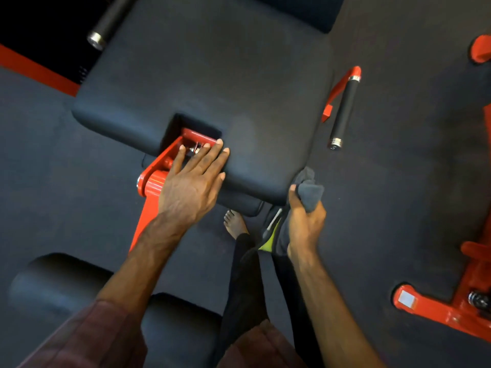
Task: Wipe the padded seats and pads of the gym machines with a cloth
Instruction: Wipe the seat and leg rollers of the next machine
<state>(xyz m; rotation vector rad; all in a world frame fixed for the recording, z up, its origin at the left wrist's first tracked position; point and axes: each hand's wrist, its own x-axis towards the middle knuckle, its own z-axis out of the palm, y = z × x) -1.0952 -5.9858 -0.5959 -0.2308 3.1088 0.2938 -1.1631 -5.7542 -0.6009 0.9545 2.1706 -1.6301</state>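
1. On the near edge of the black padded seat, the left hand rests flat with straight fingers, partly over the red frame.
2. At the seat's near right corner, the right hand makes a closed grip around a grey cloth, which touches the corner.
3. Beside the seat stands a black handle, and a bare foot is on the floor.

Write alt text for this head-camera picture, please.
A person's right hand grips a dark cloth at the corner of a black padded seat, while the left hand rests flat on its front edge above a red frame.
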